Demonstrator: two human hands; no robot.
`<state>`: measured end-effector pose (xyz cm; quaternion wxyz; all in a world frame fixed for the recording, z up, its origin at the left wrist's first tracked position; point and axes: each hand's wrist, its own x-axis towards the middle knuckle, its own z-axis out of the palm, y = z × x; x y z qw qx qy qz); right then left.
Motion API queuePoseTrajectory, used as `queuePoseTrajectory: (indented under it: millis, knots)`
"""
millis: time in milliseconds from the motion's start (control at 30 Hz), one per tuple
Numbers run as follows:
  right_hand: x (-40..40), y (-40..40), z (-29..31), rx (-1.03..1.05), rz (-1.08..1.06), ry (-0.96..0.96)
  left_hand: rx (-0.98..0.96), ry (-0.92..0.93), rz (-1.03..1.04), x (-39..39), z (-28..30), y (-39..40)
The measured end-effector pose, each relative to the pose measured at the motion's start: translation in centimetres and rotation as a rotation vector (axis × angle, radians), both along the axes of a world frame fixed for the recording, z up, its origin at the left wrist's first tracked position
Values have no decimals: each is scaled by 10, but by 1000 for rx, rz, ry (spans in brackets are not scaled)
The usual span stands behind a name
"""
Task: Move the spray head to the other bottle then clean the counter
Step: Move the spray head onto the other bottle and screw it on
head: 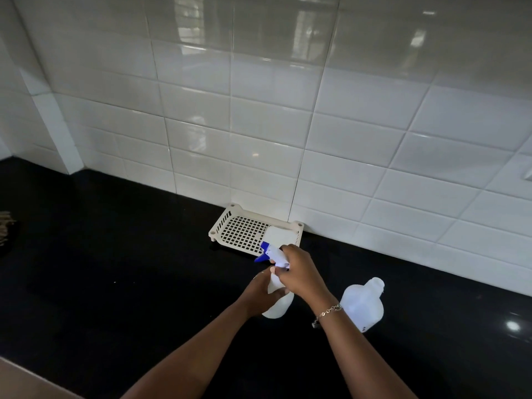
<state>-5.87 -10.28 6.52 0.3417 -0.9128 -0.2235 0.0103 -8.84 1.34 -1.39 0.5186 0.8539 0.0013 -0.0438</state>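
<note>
On the black surface (144, 254), just in front of the cream tray, sits the spray head (272, 254): white body, blue nozzle and trigger pointing left, on top of the first bottle (277, 308). Can't tell if the collar is seated tight or already partly loose; fingers cover it.

Step in hand, by my read: unscrewing the head from this bottle. To do it well: keep the bottle upright and pinned so it doesn't spin with the collar, twist at the collar rather than the trigger, then lift straight up so the dip tube comes out clean and doesn't drip. Carry it over to the open neck and thread it square, not cocked.

Right hand (299, 273) comes from above, fingers curled round the head's neck and collar, grasping it. Left hand (260, 295) wraps the bottle's body from the left side, holding it steady; fingers curled round it, mostly hidden behind the bottle. Bracelet (328, 311) on the right wrist.

Second bottle (361, 303) stands just right of the right wrist, translucent white, neck open, no cap, apart from both hands. Near enough for a short transfer.

Cream tray (247, 228) with a grid floor sits against the tiled wall (259, 110), a white cloth or sponge (277, 235) lying in its right half, likely for the wiping step. Brownish item at far left edge, too cut off to tell.
</note>
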Motion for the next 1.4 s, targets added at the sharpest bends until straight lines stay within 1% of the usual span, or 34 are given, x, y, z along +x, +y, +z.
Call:
queuePoseTrajectory:
  millis: [100, 267, 533, 600, 667, 800, 833, 867, 900, 967, 1000, 1033, 1067, 1133, 1200, 1300, 1400]
  knots:
    - [0, 2, 7, -101, -2, -27, 5, 21, 0, 0, 2, 0]
    - [6, 0, 24, -218, 109, 24, 55, 28, 15, 1, 1, 0]
    - [10, 3, 31, -299, 166, 18, 81, 36, 0, 5, -2, 2]
    - [11, 6, 31, -279, 136, 23, 80, 36, 0, 6, -5, 3]
    - [7, 10, 28, -254, 54, 9, 98, 35, -2, 6, -5, 5]
    - [-1, 17, 15, -306, -119, -155, 89, 2, -21, 6, -7, 4]
    - [-1, 17, 14, -324, -133, -185, 90, -10, -26, 5, -7, 4]
    - [-1, 16, 15, -328, -122, -174, 89, -21, -28, 6, -7, 4]
    - [2, 14, 18, -305, -82, -111, 85, -25, -31, 6, -8, 4]
    - [8, 7, 28, -233, 46, 129, 47, -22, -33, 6, -9, 5]
    - [10, 3, 32, -225, 104, 243, 7, -21, -38, 7, -9, 6]
    - [10, -1, 33, -239, 150, 311, -27, -26, -43, 8, -10, 6]
    - [11, -5, 30, -254, 179, 321, -33, -30, -47, 9, -12, 6]
    - [11, -9, 18, -224, 167, 218, -4, -29, -53, 9, -13, 6]
    - [11, -13, 7, -117, 90, 124, 10, -5, -42, 10, -16, 6]
    - [7, -14, -4, 85, -5, 86, 15, -29, -33, 11, -14, 6]
    - [-1, -8, -19, 236, -115, 71, -44, -73, -49, 11, -12, 4]
